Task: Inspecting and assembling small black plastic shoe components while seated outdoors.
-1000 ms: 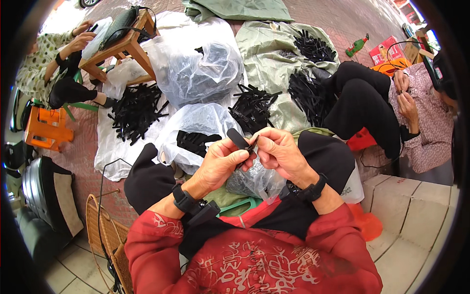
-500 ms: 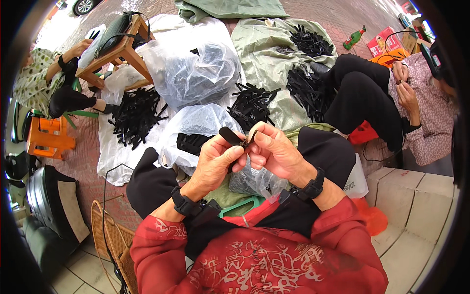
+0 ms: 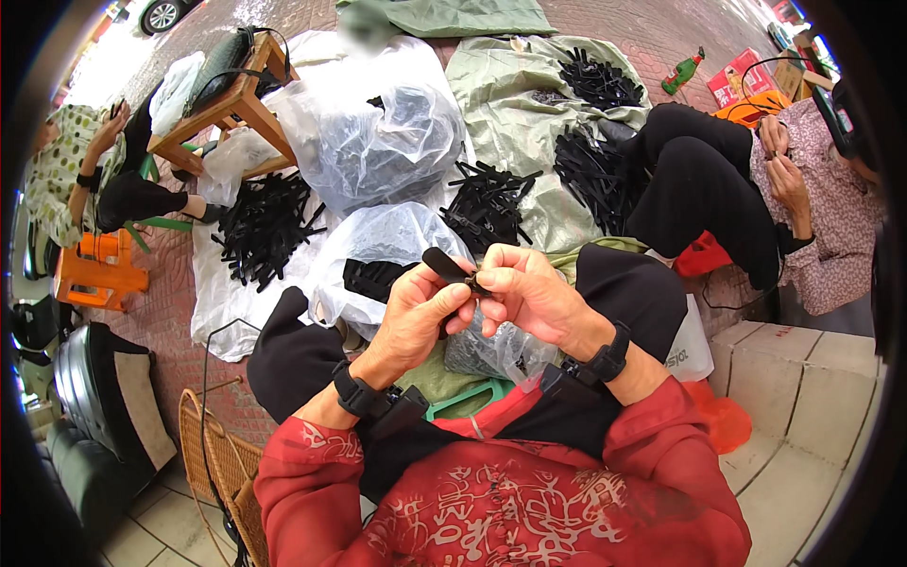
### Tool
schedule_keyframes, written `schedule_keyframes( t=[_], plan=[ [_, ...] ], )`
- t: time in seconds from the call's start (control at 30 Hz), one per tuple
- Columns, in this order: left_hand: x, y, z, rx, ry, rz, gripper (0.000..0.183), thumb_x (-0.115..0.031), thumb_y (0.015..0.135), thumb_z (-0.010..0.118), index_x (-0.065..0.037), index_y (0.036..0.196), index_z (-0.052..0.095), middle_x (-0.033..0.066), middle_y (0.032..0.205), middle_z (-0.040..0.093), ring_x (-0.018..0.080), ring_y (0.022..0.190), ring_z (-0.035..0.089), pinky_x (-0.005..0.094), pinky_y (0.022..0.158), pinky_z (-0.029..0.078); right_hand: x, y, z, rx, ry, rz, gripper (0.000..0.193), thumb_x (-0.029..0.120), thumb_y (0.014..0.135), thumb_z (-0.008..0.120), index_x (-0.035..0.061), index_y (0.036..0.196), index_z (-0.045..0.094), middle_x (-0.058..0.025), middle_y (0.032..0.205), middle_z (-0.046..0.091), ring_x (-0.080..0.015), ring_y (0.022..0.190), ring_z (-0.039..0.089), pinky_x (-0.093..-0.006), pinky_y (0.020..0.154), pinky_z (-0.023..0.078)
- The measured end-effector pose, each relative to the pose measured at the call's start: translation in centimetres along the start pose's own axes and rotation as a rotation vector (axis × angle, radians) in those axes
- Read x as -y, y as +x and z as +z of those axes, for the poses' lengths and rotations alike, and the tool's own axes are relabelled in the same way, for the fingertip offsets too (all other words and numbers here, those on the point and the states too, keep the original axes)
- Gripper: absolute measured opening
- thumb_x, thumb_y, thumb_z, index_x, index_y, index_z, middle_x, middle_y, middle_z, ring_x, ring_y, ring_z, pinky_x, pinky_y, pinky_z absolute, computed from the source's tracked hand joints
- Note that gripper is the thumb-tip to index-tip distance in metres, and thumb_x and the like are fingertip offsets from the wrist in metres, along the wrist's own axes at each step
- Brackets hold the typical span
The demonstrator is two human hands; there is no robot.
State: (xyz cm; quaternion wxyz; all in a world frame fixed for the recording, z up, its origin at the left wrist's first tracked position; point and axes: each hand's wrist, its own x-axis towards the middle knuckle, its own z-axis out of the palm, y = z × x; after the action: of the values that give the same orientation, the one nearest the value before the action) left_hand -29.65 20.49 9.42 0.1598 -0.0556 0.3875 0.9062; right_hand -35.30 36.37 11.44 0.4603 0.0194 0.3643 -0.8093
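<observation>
My left hand (image 3: 416, 307) is closed round a flat black strip (image 3: 442, 264) with a rounded end, which sticks up past the fingertips. Thumb and fingers of my right hand (image 3: 539, 300) pinch at the strip's inner end, where a small brownish piece shows between the two hands; its kind is too small to tell. Just beyond my hands, a clear plastic bag (image 3: 387, 231) holds more black strips. In my lap, below the hands, rests another clear bag (image 3: 496, 352) with dark contents.
Piles of black strips (image 3: 265, 227) lie on white and green sheets (image 3: 529, 113). A large filled plastic bag (image 3: 378, 142) stands beside a wooden stool (image 3: 213, 113). One person (image 3: 80, 170) sits at left, another (image 3: 812, 189) at right. A wicker basket (image 3: 203, 444) is near my left side.
My right fingertips have closed in on the strip's inner end, and a dark tip beside the thumb no longer shows. The person at left has drawn a hand back from the stool.
</observation>
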Motion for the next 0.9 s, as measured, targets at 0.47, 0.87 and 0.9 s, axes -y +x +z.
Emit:
schedule_keyframes(
  t=[0.47,0.87,0.9],
  plan=[
    [-0.21,-0.09,0.07,-0.024,0.060,0.048,0.018,-0.005,0.080,0.054,-0.001,0.098,0.051,0.0047,0.074,0.056,0.0066,0.057,0.051,0.0169,0.046,0.039,0.23,-0.29,0.32,0.025,-0.101,-0.069,0.013,0.009,0.081,0.053,0.0027,0.089,0.045,-0.0099,0.071,0.057,-0.0145,0.058,0.058,-0.0290,0.052,0.053],
    [-0.45,0.10,0.25,-0.005,0.016,0.011,0.015,-0.006,0.079,0.056,0.000,0.093,0.054,0.0062,0.072,0.058,0.0081,0.057,0.053,0.0177,0.046,0.040,0.28,-0.34,0.45,-0.020,-0.363,-0.202,0.016,0.015,0.080,0.058,0.0039,0.088,0.049,-0.0037,0.072,0.057,-0.0066,0.054,0.052,-0.0179,0.047,0.042],
    [-0.39,-0.03,0.38,-0.019,0.014,-0.034,0.014,-0.005,0.079,0.056,0.001,0.092,0.054,0.0062,0.071,0.057,0.0084,0.057,0.053,0.0176,0.046,0.040,0.33,-0.47,0.39,-0.064,-0.436,-0.196,0.016,0.016,0.079,0.059,0.0045,0.087,0.050,-0.0013,0.071,0.057,-0.0043,0.053,0.050,-0.0159,0.046,0.040]
  ],
)
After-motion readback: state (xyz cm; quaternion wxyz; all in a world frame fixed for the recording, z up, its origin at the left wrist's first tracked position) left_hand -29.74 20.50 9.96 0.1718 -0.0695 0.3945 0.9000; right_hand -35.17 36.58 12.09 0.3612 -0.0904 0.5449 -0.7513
